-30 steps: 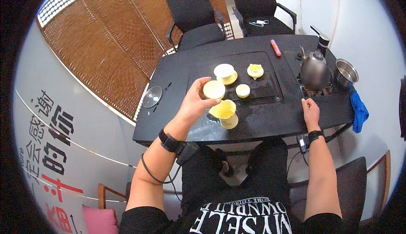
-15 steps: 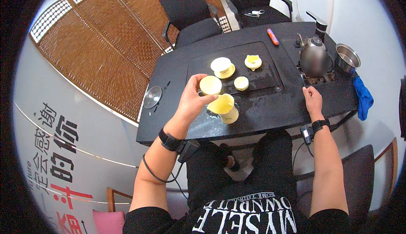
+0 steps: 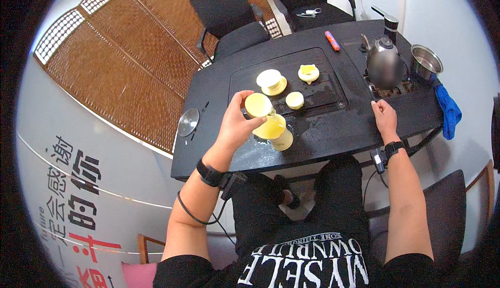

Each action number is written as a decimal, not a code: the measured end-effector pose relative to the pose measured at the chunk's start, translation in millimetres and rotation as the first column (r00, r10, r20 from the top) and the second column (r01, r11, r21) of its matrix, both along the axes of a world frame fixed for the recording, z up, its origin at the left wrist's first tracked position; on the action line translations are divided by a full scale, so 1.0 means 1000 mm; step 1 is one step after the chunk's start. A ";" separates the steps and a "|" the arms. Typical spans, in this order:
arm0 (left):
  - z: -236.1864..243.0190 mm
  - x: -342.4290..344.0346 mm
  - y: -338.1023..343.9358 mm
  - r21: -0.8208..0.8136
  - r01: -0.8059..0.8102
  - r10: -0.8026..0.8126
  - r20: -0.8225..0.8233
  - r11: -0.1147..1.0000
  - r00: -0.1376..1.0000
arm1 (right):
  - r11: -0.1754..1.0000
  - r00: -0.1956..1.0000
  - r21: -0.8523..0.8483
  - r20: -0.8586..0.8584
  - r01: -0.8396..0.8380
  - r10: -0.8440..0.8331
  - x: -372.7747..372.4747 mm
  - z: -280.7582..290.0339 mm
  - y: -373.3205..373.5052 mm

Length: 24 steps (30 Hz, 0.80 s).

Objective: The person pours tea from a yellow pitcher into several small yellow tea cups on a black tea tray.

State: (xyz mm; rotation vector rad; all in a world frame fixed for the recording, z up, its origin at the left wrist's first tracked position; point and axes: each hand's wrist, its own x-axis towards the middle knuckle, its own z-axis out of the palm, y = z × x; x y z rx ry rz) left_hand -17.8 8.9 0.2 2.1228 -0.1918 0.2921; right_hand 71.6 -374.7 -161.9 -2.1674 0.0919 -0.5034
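My left hand grips a pale yellow cup by its rim. The cup is tilted, and clear liquid runs from its right edge into a yellow pitcher standing right below on the black tea table. My right hand rests loosely closed on the table's right part, short of the steel kettle; nothing shows in its fingers. Beyond the pitcher sit a small yellow cup, a white-and-yellow bowl on a yellow saucer, and a yellow strainer-like piece.
A steel pot stands right of the kettle, with a blue cloth hanging at the table edge. An orange-and-purple stick-shaped item lies at the back. A glass lid is at the left edge. Two black chairs stand behind.
The cup in my left hand has tipped further, and liquid now streams into the pitcher. The view has shifted slightly; my right hand stays in place on the table.
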 end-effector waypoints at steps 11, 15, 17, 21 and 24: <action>0.007 -0.003 -0.008 0.142 -0.097 0.095 0.015 0.985 0.995 | 1.000 1.000 -0.010 0.020 0.006 -0.006 0.000 -0.002 -0.001; 0.009 -0.004 -0.005 0.160 -0.097 0.092 0.040 0.982 0.995 | 1.000 0.999 -0.020 0.037 0.008 -0.007 0.001 -0.002 0.001; 0.009 -0.004 -0.004 0.182 -0.103 0.092 0.063 0.978 0.994 | 0.999 0.999 -0.038 0.029 0.020 -0.019 0.002 -0.002 0.001; 0.014 -0.007 -0.007 0.187 -0.101 0.087 0.078 0.977 0.993 | 1.000 1.000 -0.024 -0.001 0.011 -0.011 0.000 0.002 0.001; 0.016 -0.008 -0.007 0.225 -0.110 0.097 0.070 0.968 0.993 | 1.000 1.000 -0.029 0.000 0.010 -0.010 -0.001 0.001 0.001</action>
